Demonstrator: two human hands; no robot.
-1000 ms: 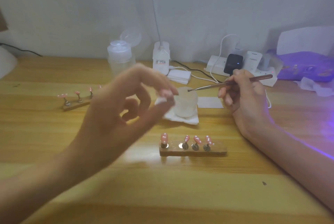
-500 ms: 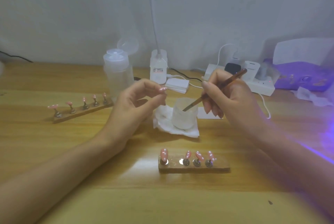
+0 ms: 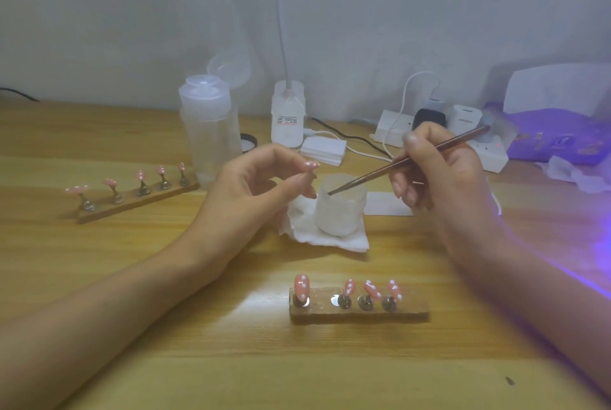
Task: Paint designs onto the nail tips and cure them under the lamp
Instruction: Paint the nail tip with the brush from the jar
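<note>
The right hand (image 3: 439,171) has its fingers curled round a slim brown brush (image 3: 406,161), gripping it pen-fashion about midway along the handle. The brush slopes from its butt end, high and to the far right, down to the left. Its working end dips inside the rim of a frosted cup (image 3: 340,211). The cup wall is cloudy, so I cannot tell whether the bristles touch anything in it.

Just left of the cup, the left hand (image 3: 258,191) pinches a pink nail tip (image 3: 310,165) between thumb and forefinger. The tip carries white dots and is held above the table (image 3: 198,360), close to the cup's left rim. The brush end therefore lies immediately right of the held tip and a little lower, and the handle's long axis already points roughly toward it. The right hand is the one that would carry the paint across, with a short lift up and to the left.

The cup sits on a crumpled white tissue (image 3: 330,237). Nearer to the person, the near stand (image 3: 358,312) holds four dotted pink tips, with one bare peg between the first and second. That is probably where the held tip belongs. The far stand (image 3: 139,199), on the left, carries five more. The lamp (image 3: 558,138) glows purple at the far right, well apart from both hands.
</note>
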